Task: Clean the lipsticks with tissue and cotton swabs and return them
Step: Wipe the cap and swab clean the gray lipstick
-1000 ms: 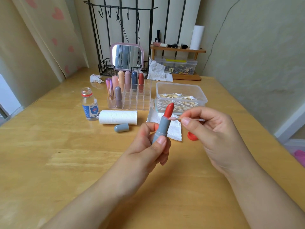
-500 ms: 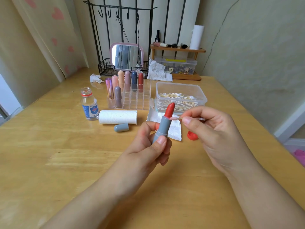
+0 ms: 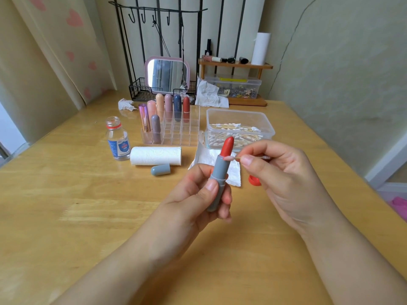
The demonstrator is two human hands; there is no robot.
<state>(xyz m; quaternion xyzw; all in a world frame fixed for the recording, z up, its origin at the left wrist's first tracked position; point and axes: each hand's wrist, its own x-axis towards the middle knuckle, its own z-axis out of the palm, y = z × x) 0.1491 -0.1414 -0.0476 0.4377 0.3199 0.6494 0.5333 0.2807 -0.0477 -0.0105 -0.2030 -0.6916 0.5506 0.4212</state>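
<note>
On the wooden table (image 3: 66, 205) stand my clear organizer (image 3: 176, 133) of lipsticks and the swab box (image 3: 240, 119), with the tissue roll (image 3: 155, 159) nearer me. My left hand (image 3: 198, 194) grips the grey lipstick (image 3: 220, 172) upright, hiding part of a tissue (image 3: 207, 157); my right hand (image 3: 284, 177) pinches a cotton swab (image 3: 229, 158) against it.

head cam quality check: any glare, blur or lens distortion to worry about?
Head view: soft daylight, sharp on the lipstick and cotton swab; pale glare streak on the table; wide-angle bowing at the edges; mirror reflection washed out.
</note>
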